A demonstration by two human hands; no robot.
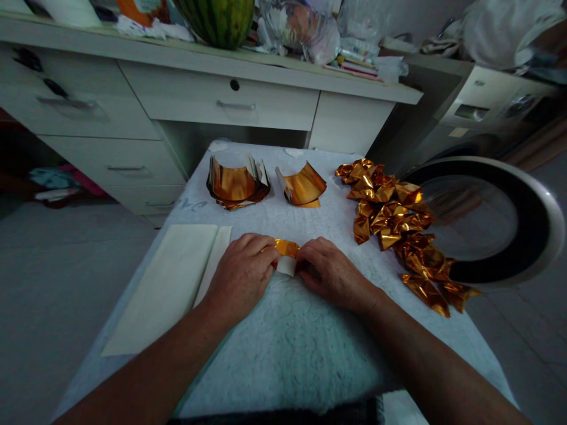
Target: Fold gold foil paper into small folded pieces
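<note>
Between my two hands, low over the cloth-covered table, is a small gold foil piece [287, 248] with a white paper part [286, 266] showing below it. My left hand [248, 268] pinches its left end, and my right hand [328, 271] is closed on its right end. Beyond them stand a larger stack of curled gold foil sheets [234, 183] and a smaller one [305, 184]. Twisted gold foil pieces [392, 215] lie heaped at the right. White paper sheets [166, 280] lie flat left of my left hand.
The table [301, 354] has a pale cloth. Behind it runs a white drawer desk [230, 106] bearing a watermelon [217, 20] and plastic bags. A washing machine's open round door [538, 221] stands close to the table's right edge.
</note>
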